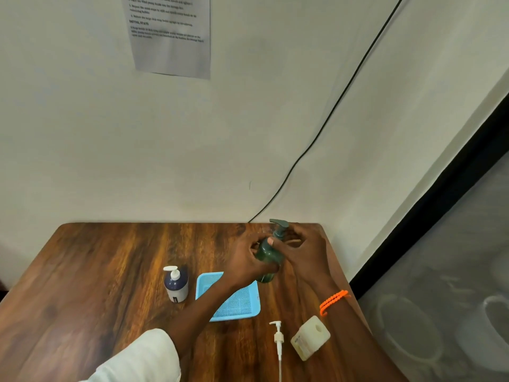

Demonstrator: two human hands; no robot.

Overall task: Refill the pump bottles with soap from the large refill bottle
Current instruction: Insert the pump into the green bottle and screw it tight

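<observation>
A dark green pump bottle (268, 257) stands upright near the table's far right, its pump head (279, 224) on top. My left hand (248, 260) grips the bottle's body from the left. My right hand (303, 252) pinches the bottle's neck just under the pump. A navy pump bottle (176, 285) with a white pump stands to the left. A cream square bottle (310, 337) with an open mouth stands near the front right. A loose white pump with its tube (278, 343) lies on the table beside it.
A light blue mesh tray (239, 304) sits on the wooden table (96, 271) between the navy and green bottles, partly under my left forearm. A black cable (330, 111) runs down the wall behind the table. A printed sheet (170, 34) hangs on the wall.
</observation>
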